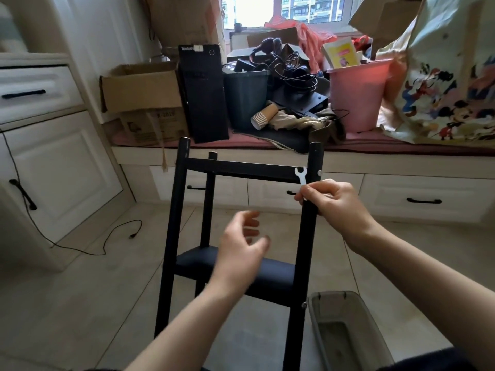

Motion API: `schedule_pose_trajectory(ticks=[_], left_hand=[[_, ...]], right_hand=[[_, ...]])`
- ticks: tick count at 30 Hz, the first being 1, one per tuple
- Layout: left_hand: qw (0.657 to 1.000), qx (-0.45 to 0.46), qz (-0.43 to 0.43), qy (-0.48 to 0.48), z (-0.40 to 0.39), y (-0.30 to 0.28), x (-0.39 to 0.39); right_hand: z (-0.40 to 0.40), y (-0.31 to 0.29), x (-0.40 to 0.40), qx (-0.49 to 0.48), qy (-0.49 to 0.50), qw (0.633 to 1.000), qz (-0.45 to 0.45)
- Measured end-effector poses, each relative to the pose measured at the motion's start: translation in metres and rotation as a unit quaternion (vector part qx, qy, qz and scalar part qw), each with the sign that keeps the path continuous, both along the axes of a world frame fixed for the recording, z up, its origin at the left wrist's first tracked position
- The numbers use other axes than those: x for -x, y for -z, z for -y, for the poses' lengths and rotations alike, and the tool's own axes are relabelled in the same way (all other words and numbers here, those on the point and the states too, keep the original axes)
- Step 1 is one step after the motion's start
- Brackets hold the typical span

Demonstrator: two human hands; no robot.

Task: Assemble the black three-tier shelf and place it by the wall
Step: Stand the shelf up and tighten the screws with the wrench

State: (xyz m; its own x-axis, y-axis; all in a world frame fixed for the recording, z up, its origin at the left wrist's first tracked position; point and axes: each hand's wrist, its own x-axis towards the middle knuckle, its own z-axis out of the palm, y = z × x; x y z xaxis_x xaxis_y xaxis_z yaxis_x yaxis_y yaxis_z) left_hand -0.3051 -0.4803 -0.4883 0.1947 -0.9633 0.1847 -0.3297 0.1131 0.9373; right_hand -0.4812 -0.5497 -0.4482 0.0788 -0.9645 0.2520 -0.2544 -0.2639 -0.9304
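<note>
The black shelf frame [171, 223] stands upright on the tiled floor in the middle of the view, with a top crossbar [241, 168] and a lower tier board [270, 274] between its posts. My right hand [337, 204] pinches a small white flat wrench [301, 176] beside the right front post [308, 223], near a silver bolt head [319, 172] on that post. My left hand [241, 247] hovers in front of the lower tier, fingers loosely spread and blurred, holding nothing.
A grey plastic bin [348, 330] stands on the floor at the lower right, close to the shelf's right post. Behind is a window bench [267, 153] crowded with boxes, a black computer tower, bins and bags. White cabinets [53, 170] and a loose cable [107, 239] are at left.
</note>
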Motion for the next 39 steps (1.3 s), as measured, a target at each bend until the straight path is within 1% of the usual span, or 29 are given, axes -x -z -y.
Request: schedule_pose_trajectory(ticks=[3, 6, 9, 13, 17, 23, 26, 28, 30, 35, 39], left_hand=[[0.994, -0.076, -0.032, 0.069, 0.001, 0.009, 0.017], [0.988, -0.095, -0.061, 0.106, 0.0, 0.011, 0.028], [0.98, -0.087, -0.123, 0.132, -0.002, 0.007, 0.035], [0.98, -0.057, -0.128, 0.145, -0.003, 0.004, 0.027], [0.974, -0.038, -0.152, 0.163, -0.004, -0.004, 0.019], [0.961, -0.005, -0.195, 0.195, -0.006, -0.016, 0.014], [0.951, -0.003, -0.238, 0.197, -0.008, -0.02, 0.015], [0.949, -0.003, -0.261, 0.178, -0.008, -0.021, 0.014], [0.952, -0.002, -0.261, 0.16, -0.007, -0.022, 0.012], [0.962, -0.003, -0.229, 0.148, -0.007, -0.021, 0.01], [0.963, 0.005, -0.24, 0.123, -0.009, -0.02, 0.013]], right_hand=[[-0.005, -0.003, -0.005, 0.034, -0.017, 0.999, -0.026], [-0.008, -0.005, -0.01, 0.053, -0.029, 0.998, -0.029], [-0.011, -0.007, -0.015, 0.067, -0.036, 0.997, -0.024], [-0.012, -0.007, -0.017, 0.106, -0.031, 0.994, -0.021], [-0.013, -0.013, -0.021, 0.163, -0.026, 0.986, -0.022], [-0.022, -0.027, -0.027, 0.212, -0.032, 0.977, 0.012], [-0.024, -0.029, -0.028, 0.207, -0.049, 0.977, 0.03], [-0.023, -0.029, -0.027, 0.208, -0.052, 0.976, 0.03], [-0.022, -0.027, -0.025, 0.209, -0.046, 0.977, 0.005], [-0.02, -0.02, -0.024, 0.211, -0.031, 0.976, -0.044], [-0.019, -0.018, -0.021, 0.208, -0.012, 0.976, -0.062]])
